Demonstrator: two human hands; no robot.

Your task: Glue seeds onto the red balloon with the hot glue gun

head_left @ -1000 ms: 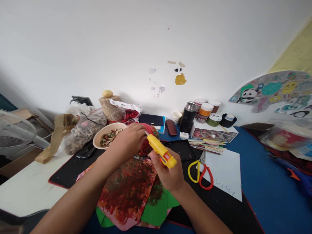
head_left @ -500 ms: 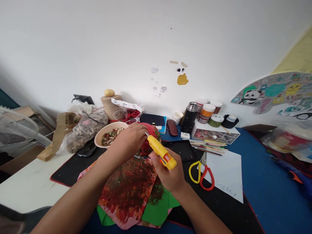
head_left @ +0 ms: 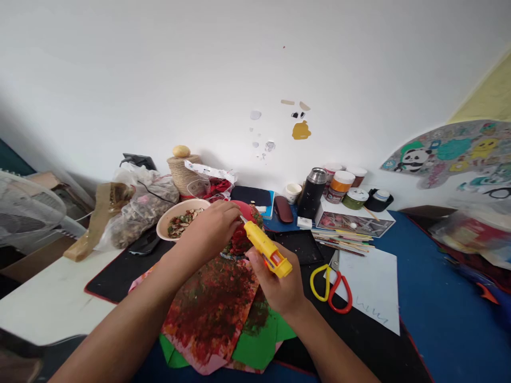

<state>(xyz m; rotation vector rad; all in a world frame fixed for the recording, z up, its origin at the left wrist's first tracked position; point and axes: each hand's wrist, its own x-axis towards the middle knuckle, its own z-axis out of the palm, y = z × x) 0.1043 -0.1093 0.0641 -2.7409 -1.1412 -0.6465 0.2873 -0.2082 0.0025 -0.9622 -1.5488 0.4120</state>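
Observation:
My right hand [head_left: 281, 284] is wrapped round a yellow hot glue gun [head_left: 266, 247], its nozzle pointing up and left. Close to that nozzle, the fingers of my left hand [head_left: 217, 223] are bent together, and whatever they pinch is hidden. Behind both hands stands a red rounded object [head_left: 242, 208] with bits of dark red and green on its surface; my hands cover much of it. Left of my left hand is a beige bowl [head_left: 161, 226] of small mixed brown, green and pale pieces. Paint-stained paper sheets [head_left: 209, 303], red and green, lie beneath my forearms.
Scissors [head_left: 339, 292] with yellow and red handles lie on white paper [head_left: 375, 282] to the right. A black tray [head_left: 297, 247], brushes [head_left: 343, 239], a black thermos [head_left: 312, 192] and paint jars [head_left: 341, 183] sit farther back. Twine [head_left: 186, 173] and filled plastic bags [head_left: 139, 205] stand left.
The view has shifted slightly, so the surroundings sit a little farther right. Both hands keep almost the same pose, with the glue gun still near my left fingers.

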